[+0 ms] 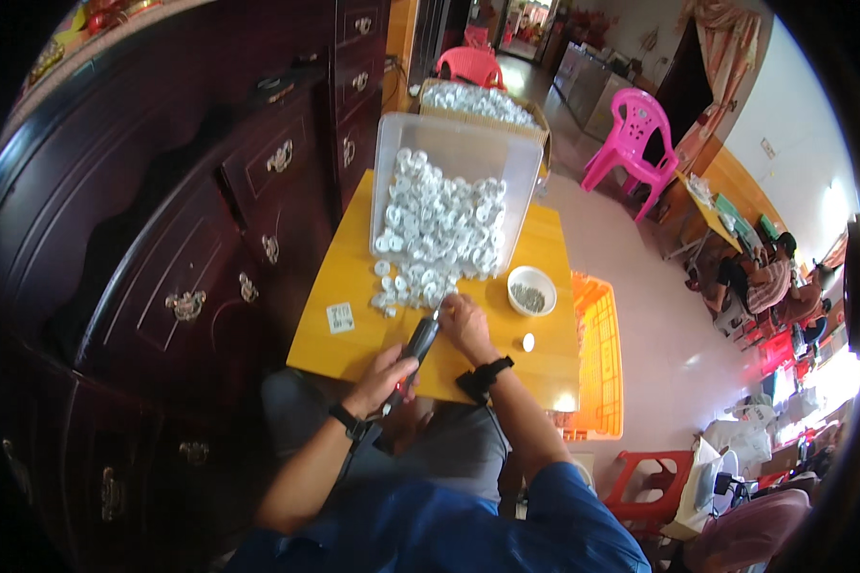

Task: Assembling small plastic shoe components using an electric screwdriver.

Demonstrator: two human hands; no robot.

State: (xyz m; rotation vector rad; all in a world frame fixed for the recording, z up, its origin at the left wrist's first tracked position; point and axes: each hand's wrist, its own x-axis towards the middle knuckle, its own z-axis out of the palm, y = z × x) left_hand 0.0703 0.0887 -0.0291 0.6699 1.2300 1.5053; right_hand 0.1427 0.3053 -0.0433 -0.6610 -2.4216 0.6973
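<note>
My left hand (380,378) is wrapped round a dark, pen-shaped electric screwdriver (418,344), its tip slanting up and away from me. At that tip, the fingers of my right hand (464,327) are pinched together; what they hold is hidden. Just beyond lie loose white round plastic parts (418,289), spilling from a translucent plastic bin (524,162) tilted open toward me with many more in it. Right of my right hand stands a white bowl (549,285) of small metal screws (527,297). A white disc (527,342) sits in front of the bowl.
The yellow table (354,353) also bears a small printed card (340,318). An orange basket (602,358) stands at its right, a filled cardboard box (480,100) behind. Dark cabinets (153,248) close off the left. A pink chair (635,134) and seated people (764,282) are farther right.
</note>
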